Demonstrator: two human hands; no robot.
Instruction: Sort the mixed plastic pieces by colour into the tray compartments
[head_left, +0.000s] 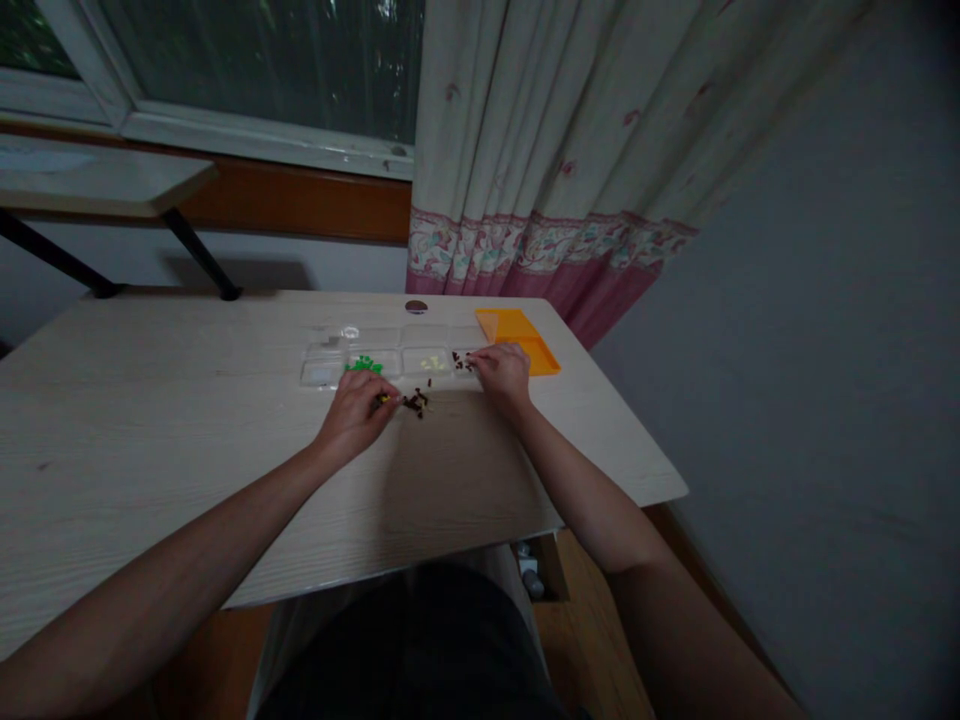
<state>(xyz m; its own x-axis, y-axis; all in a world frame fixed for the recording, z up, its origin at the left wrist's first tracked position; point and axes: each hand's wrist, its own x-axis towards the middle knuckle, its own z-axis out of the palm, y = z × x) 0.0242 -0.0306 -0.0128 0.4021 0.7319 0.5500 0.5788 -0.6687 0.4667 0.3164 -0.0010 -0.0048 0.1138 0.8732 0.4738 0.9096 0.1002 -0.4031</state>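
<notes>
A clear plastic compartment box (pixel 403 347) lies on the table. Green pieces (pixel 364 364) fill its left front compartment, pale yellow ones (pixel 433 364) sit in the middle, and dark brown ones (pixel 458 360) in the right. My right hand (pixel 505 374) is over that right compartment, thumb and fingers pinched together; what they hold is too small to name. My left hand (pixel 358 410) rests on the table in front of the box, fingers curled, with a bit of yellow at the fingertips. Against those fingertips lies a loose pile of small dark and pale pieces (pixel 416 402).
An orange tray (pixel 536 352) lies right of the box, partly behind my right hand. A round brown object (pixel 416 307) is near the table's back edge. A raised shelf (pixel 105 180) stands at the back left. The curtain (pixel 540 150) hangs behind the table.
</notes>
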